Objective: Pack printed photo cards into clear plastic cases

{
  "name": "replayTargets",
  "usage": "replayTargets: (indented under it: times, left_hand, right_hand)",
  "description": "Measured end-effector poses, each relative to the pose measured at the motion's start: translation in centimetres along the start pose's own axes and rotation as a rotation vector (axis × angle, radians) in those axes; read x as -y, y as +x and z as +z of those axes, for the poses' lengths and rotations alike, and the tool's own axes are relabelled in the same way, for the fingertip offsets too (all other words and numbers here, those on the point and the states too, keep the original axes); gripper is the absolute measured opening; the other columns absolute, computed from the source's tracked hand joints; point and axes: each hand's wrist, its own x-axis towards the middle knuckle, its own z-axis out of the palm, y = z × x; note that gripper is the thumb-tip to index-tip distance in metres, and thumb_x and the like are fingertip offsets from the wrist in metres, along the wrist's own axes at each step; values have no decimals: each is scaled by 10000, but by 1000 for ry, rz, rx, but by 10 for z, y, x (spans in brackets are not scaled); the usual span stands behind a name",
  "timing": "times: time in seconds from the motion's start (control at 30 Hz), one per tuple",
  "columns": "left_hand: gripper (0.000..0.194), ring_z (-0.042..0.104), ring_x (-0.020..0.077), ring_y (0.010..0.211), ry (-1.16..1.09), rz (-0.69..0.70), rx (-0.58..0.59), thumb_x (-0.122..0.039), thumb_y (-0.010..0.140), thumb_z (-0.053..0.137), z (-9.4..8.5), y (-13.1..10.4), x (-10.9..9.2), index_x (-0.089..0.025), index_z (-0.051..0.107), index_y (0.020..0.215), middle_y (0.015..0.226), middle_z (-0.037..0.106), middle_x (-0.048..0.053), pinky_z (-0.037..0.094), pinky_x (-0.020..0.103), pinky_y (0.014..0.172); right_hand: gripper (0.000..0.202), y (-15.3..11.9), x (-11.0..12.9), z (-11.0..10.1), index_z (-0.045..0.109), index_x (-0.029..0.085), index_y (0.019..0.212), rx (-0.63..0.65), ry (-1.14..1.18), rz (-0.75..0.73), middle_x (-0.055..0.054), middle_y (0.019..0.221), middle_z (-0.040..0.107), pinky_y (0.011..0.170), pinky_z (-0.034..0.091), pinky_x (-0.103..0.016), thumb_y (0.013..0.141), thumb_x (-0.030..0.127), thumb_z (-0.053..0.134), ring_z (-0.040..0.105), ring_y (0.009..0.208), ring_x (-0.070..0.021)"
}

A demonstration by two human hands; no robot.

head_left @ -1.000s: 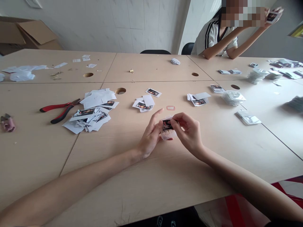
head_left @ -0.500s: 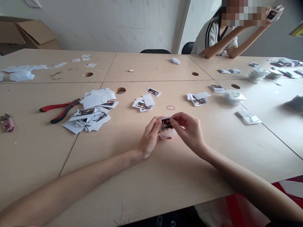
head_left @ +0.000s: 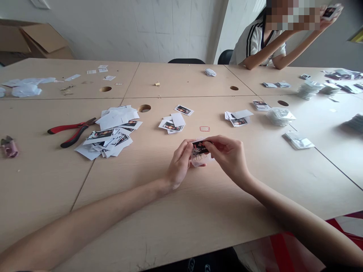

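Between my two hands, above the table's near middle, is a small dark printed card [head_left: 200, 147] with a translucent plastic bag [head_left: 199, 161] below it. Small ring-like shapes show through the bag. My left hand [head_left: 180, 160] is closed on the left side of card and bag, thumb on top. The thumb and forefinger of my right hand [head_left: 227, 153] pinch the card's right end. Whether the card sits partly inside the bag I cannot tell. Just beyond my hands lies a small red-outlined rectangle [head_left: 204, 129].
Left of my hands are a heap of cards [head_left: 113, 132], red-black pliers [head_left: 72, 132] and a pink-wrapped tool [head_left: 10, 147]. Small card piles [head_left: 172, 124] lie ahead; bagged stacks [head_left: 280, 116] stand right. Across the table a person [head_left: 255, 45] holds up a card. Round holes [head_left: 144, 108] pierce the tabletop.
My right hand has shifted slightly, and the dark card sits a little differently over the bag. The person across has moved the held-up card slightly to the right.
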Motion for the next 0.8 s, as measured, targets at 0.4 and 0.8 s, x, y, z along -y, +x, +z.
replayTargets:
  times: [0.4,0.8]
  left_hand:
    - [271,530,200,978,-26,3,13,-375,839,384,0,0,0,-215,509,1018,1093,528,50,517,365,725]
    - [263,529,211,977,-17,-7,7,-386,832,394,0,0,0,-215,499,1001,1079,539,52,518,363,698]
  right_hand:
    - [304,0,-1,0,443,213,1029,-16,150,78,43,681,521,502,480,-214,737,205,524,557,525,-78]
    - [180,1,-7,1,411,224,902,-59,36,10,41,734,488,498,487,-197,748,207,503,568,519,-60]
